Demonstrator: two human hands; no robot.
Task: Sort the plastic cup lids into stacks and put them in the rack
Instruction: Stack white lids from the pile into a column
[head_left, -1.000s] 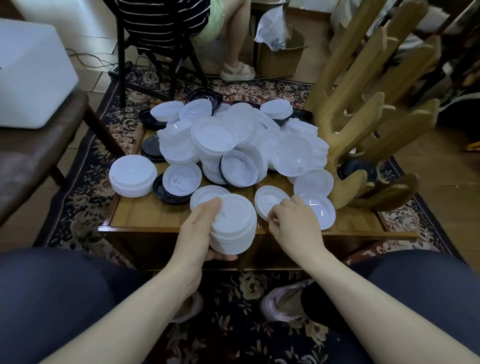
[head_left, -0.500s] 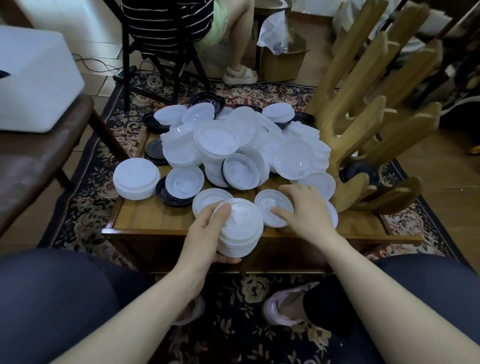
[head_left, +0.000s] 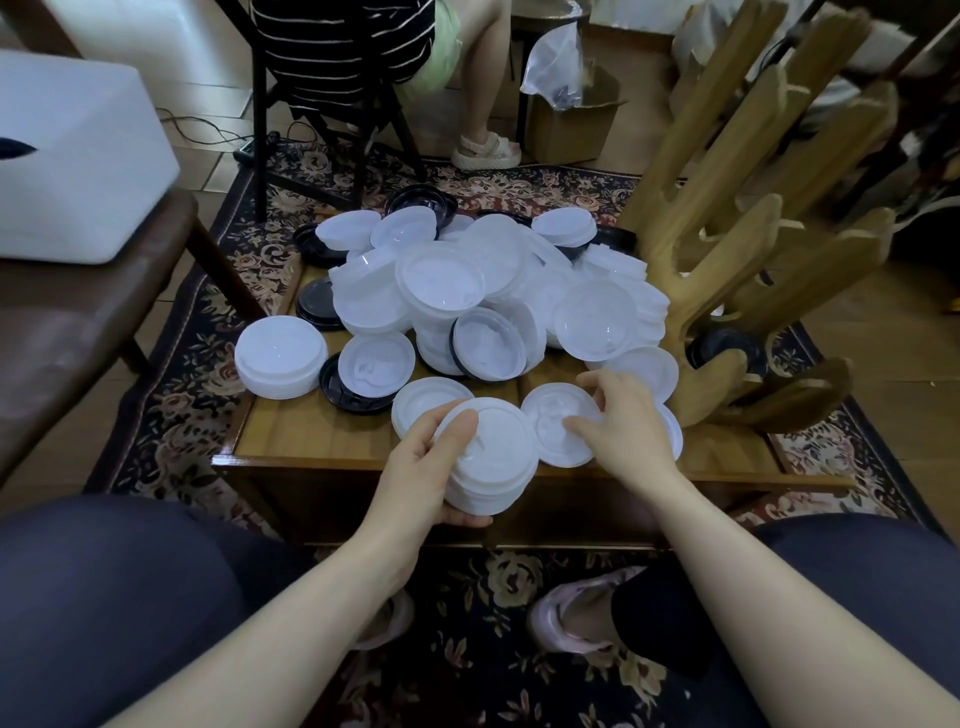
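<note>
The left hand (head_left: 421, 467) cups a stack (head_left: 493, 457) of white lids at the table's (head_left: 311, 436) near edge, thumb over the top, fingers curled underneath. The right hand (head_left: 621, 436) reaches just right of it, fingers spread and half bent over a single lid (head_left: 558, 421) lying flat; thumb and fingertips touch its rim, but whether they grip it is unclear. A loose pile (head_left: 483, 291) of translucent white and black lids fills the far table. The wooden rack (head_left: 737, 249) stands at the right
</note>
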